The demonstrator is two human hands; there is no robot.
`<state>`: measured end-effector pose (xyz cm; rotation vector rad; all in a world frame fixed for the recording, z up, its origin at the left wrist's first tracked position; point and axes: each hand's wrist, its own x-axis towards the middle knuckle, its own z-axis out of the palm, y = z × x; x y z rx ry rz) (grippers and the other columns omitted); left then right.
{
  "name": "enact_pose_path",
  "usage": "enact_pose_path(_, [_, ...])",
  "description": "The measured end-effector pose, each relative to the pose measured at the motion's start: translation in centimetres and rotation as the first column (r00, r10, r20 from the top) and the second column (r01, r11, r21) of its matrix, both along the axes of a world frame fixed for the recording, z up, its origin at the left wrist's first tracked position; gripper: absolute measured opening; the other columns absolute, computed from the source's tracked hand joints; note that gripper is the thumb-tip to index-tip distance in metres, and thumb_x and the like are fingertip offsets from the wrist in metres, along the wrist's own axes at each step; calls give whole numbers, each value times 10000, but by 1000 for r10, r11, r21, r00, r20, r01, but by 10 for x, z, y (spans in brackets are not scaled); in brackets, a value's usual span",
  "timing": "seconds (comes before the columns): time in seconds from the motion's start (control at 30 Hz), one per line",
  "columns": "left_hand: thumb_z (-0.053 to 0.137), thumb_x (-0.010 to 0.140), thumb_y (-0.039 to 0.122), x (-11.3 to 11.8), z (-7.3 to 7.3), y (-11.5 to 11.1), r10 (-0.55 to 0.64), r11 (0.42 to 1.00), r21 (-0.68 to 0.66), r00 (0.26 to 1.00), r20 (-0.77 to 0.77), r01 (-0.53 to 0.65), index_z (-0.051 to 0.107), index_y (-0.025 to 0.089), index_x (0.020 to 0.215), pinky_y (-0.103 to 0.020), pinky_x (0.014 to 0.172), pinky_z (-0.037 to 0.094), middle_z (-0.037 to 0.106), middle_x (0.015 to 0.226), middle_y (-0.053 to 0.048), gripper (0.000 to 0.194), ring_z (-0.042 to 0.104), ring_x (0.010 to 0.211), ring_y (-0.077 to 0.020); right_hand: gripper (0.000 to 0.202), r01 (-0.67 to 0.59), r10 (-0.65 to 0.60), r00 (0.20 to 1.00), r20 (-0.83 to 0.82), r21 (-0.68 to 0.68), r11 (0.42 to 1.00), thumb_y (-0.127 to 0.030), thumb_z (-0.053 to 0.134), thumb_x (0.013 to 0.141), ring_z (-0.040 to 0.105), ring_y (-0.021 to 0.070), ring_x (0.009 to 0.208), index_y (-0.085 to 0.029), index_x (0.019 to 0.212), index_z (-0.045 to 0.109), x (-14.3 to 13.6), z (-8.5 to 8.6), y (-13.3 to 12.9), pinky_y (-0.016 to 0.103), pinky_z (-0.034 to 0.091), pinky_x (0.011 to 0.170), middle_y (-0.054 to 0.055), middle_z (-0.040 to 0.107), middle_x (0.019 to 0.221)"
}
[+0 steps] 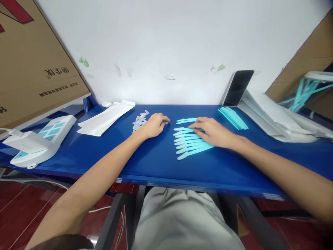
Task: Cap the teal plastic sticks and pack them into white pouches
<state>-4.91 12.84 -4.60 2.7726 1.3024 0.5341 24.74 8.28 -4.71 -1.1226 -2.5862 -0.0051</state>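
Observation:
Turquoise eyebrow razors (192, 146) with pale, covered-looking tips lie fanned in a row on the blue table, tips to the left. My right hand (212, 132) is over the upper end of this row, thumb and fingers closed around a razor handle there. A few more razors (186, 121) lie just beyond its fingertips. My left hand (155, 125) is curled to the left of the row, its fingertips pinched on what looks like a small clear cap (167, 122). Beside that hand is a loose pile of small translucent caps (139, 119), partly hidden by it.
A stack of turquoise razors (232, 118) lies at the right, below a phone (238, 88) leaning on the wall. White plastic bags (278, 119) lie farther right; white sleeves (105, 118) and a power strip (44, 140) are left. A cardboard box (33, 52) stands at the left.

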Motion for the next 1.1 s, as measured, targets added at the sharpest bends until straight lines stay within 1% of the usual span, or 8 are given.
enact_pose_path(0.1, [539, 948, 180, 2, 2, -5, 84, 996, -14, 996, -6, -84, 770, 171, 1202, -431, 1034, 528, 756, 1159, -125, 344, 691, 1072, -283, 440, 0, 0, 1000, 22, -15, 1000, -310, 403, 1051, 681, 316, 975, -167, 1306, 732, 3, 3, -3, 472, 533, 863, 162, 694, 1100])
enact_pose_path(0.2, [563, 1011, 418, 1, 7, -12, 279, 960, 69, 953, -121, -273, 776, 159, 1206, -583, 1055, 472, 714, 1220, -188, 388, 616, 1188, -392, 483, 2, -3, 1000, -19, -35, 999, -388, 371, 1075, 678, 313, 989, -179, 1331, 724, 3, 3, -4, 474, 539, 873, 161, 689, 1104])
enact_pose_path(0.27, [543, 1025, 450, 0, 11, -15, 341, 940, 103, 923, -179, -327, 794, 162, 1167, -637, 1034, 446, 703, 1218, -206, 408, 580, 1213, -439, 497, 7, -9, 997, -75, -31, 1000, -418, 358, 1082, 670, 325, 1052, -194, 1342, 718, 3, 1, -2, 504, 534, 924, 164, 693, 1147])
enact_pose_path(0.43, [607, 961, 260, -2, 15, -12, 295, 955, 70, 944, -149, -287, 789, 192, 970, -548, 991, 467, 758, 1039, -145, 194, 643, 1069, -380, 458, 14, -17, 986, -164, -20, 1000, -395, 360, 1082, 645, 336, 1220, -215, 1275, 734, 4, -2, 6, 536, 498, 1035, 152, 692, 1347])
enact_pose_path(0.63, [536, 983, 245, -1, 11, -10, 197, 979, 83, 969, -147, -187, 700, 186, 1010, -452, 927, 488, 742, 1027, -130, 176, 628, 977, -318, 456, 87, -95, 989, -117, -78, 993, -393, 346, 1083, 702, 318, 1064, -191, 1096, 754, 6, 5, 7, 507, 512, 965, 134, 763, 1130])
enact_pose_path(0.8, [443, 992, 170, 2, 9, -14, 112, 993, 46, 992, -50, -110, 643, 211, 1111, -487, 942, 463, 725, 1106, -120, 236, 589, 1079, -338, 411, 153, -153, 988, 6, -26, 988, -246, 382, 1036, 706, 323, 1022, -166, 1200, 750, 16, 1, 14, 490, 526, 917, 164, 759, 1119])
enact_pose_path(0.97, [533, 993, 200, 4, 10, -14, 109, 993, 45, 994, 26, -110, 658, 228, 1124, -494, 1002, 430, 774, 1075, -79, 183, 637, 1093, -332, 452, 204, -203, 978, 51, -18, 979, -264, 392, 1041, 695, 332, 1026, -160, 1373, 680, 22, -4, 19, 481, 538, 887, 176, 731, 1130])
enact_pose_path(1.1, [627, 974, 250, 4, 11, -13, 89, 996, 24, 994, 61, -91, 717, 225, 1011, -458, 982, 450, 810, 992, -49, 100, 708, 1018, -311, 364, 202, -202, 979, 22, -12, 979, -312, 453, 1030, 678, 294, 900, -177, 1157, 766, 27, -4, 21, 432, 527, 827, 147, 704, 1013])
